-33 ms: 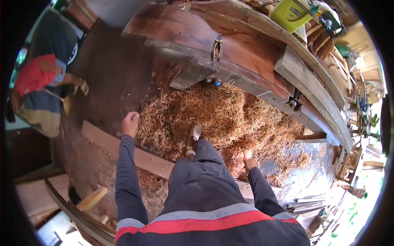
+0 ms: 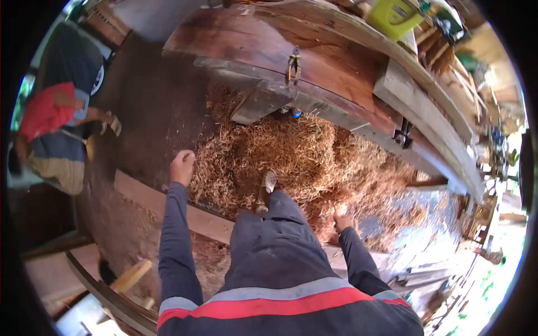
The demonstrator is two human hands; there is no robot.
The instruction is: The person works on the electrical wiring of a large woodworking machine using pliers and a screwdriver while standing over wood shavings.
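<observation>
My left hand (image 2: 182,167) hangs over the left edge of the wood shavings (image 2: 291,148), fingers curled in and nothing visible in them. Lower on the right, my right hand (image 2: 343,222) is also closed, low against the shavings, with one digit pointing out; no object shows in it. Between the hands my foot, in a pale perforated shoe (image 2: 269,180), stands among the shavings. Beyond them is a reddish wooden workbench (image 2: 235,42). Pliers (image 2: 293,64) with yellow and black handles lie at its near edge, apart from both hands.
A long plank (image 2: 204,219) lies on the floor by my legs. Thick timber (image 2: 420,106) rests on the bench near a yellow-green container (image 2: 392,19). At the left a gloved person (image 2: 56,120) bends over. A wooden handle (image 2: 131,274) lies lower left.
The view has shifted slightly. My left hand is a little further right and higher; the right hand stays nearly in place.
</observation>
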